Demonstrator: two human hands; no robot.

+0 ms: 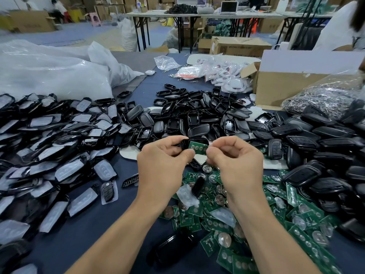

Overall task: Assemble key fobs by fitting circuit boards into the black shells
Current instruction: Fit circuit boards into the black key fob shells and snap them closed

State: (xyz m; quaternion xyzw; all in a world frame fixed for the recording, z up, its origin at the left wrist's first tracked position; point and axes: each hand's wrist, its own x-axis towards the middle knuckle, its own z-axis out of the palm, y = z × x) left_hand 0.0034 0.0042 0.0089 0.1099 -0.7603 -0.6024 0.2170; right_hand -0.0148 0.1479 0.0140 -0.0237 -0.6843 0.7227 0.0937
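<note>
Cardboard box [280,86] at right — laptop [229,6] far behind.

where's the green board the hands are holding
Head view, centre: the green board lies against the black shell in the left hand, right hand pinching its right edge.

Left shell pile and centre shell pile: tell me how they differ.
Shells in the left pile carry whitish translucent pads. Those in the centre pile are bare black. Many centre pile shells show empty hollows, but pads cover the hollows in the left pile. The left pile reaches the near left edge of the view, while the centre pile sits farther back. Both are black shells heaped loosely on the dark blue table.
</note>
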